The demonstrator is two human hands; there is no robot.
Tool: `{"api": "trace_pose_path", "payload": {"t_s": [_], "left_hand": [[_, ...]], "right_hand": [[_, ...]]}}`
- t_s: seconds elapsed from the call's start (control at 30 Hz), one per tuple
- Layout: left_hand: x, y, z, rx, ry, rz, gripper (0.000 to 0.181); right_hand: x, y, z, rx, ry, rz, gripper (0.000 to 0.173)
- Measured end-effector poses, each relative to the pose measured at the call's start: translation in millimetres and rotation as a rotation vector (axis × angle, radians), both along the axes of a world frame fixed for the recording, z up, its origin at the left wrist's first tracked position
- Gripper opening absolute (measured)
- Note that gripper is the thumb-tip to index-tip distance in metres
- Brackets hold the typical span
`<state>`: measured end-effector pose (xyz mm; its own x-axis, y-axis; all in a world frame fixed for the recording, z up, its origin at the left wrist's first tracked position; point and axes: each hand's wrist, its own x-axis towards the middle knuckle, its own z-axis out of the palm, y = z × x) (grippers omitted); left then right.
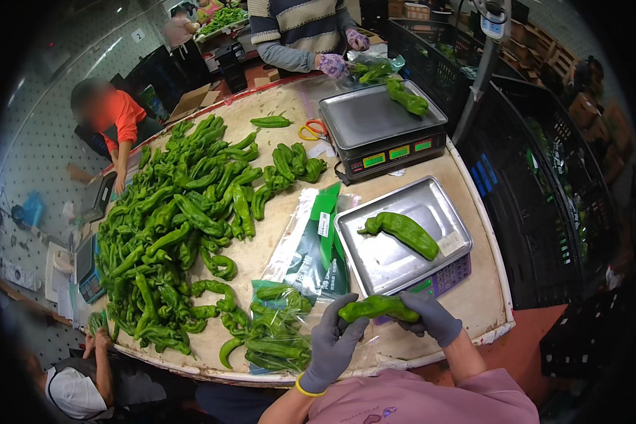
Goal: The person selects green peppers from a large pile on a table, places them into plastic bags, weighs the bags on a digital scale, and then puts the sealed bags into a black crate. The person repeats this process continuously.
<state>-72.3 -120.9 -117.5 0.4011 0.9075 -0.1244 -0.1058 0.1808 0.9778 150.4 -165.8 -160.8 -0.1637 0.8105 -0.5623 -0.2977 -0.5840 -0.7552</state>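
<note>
A green pepper (377,307) lies level between my two grey-gloved hands, just in front of the near scale. My left hand (335,339) holds its left end, and my right hand (432,318) grips the other end. Another long green pepper (405,232) rests on the steel pan (368,265) of that scale. To the left of my left hand is a clear bag of green peppers (278,347). Flat printed plastic bags (318,259) lie beyond it, beside the scale.
A large heap of green peppers (175,212) covers the table's left side. A second scale (381,122) bears one pepper. Scissors (312,130) lie beside it. Across the table, a person's gloved hand (334,65) touches bagged peppers. Black crates (519,191) line the right.
</note>
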Motion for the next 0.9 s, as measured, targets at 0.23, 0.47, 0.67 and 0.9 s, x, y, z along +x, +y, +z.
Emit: {"api": "trace_pose_path", "payload": {"t_s": [0.23, 0.47, 0.67, 0.9], "left_hand": [[3, 1, -14, 0.2, 0.183, 0.101, 0.045], [1, -5, -12, 0.132, 0.196, 0.134, 0.041], [-43, -30, -18, 0.168, 0.329, 0.319, 0.032], [-81, -65, -17, 0.22, 0.393, 0.686, 0.023]], "right_hand": [[5, -15, 0, 0.253, -0.25, -0.081, 0.032], [3, 25, -12, 0.594, -1.42, -0.325, 0.054], [19, 17, -11, 0.678, -1.659, -0.344, 0.058], [26, -21, 11, 0.803, -1.283, -0.487, 0.033]]}}
